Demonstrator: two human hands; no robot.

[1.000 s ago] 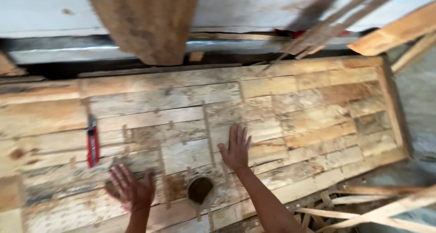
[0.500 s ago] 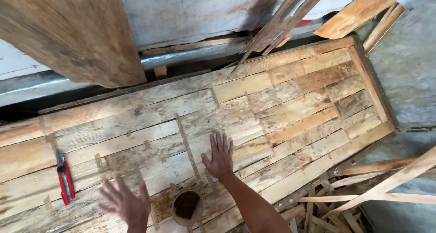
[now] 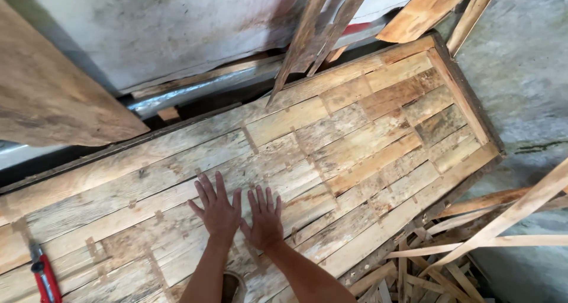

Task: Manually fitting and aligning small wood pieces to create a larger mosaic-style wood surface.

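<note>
Both hands lie flat, palms down, side by side on a large panel of rough pale wooden planks (image 3: pixel 331 143). My left hand (image 3: pixel 218 209) has its fingers spread and holds nothing. My right hand (image 3: pixel 263 218) rests just to its right, almost touching it, fingers spread and empty. A small round dark object (image 3: pixel 232 285) sits on the planks between my forearms, mostly hidden. Red-handled pliers (image 3: pixel 44 276) lie on the panel at the far left edge.
A broad wooden board (image 3: pixel 53 96) leans at the upper left against a grey wall (image 3: pixel 177 25). Slats (image 3: pixel 322 25) lean at the top centre. Loose wood strips and offcuts (image 3: pixel 467 250) are piled on the concrete floor at the lower right.
My left hand has moved right and up, and now lies next to my right hand. The view has swung, so the panel sits more tilted and the pliers are at the frame's left edge.
</note>
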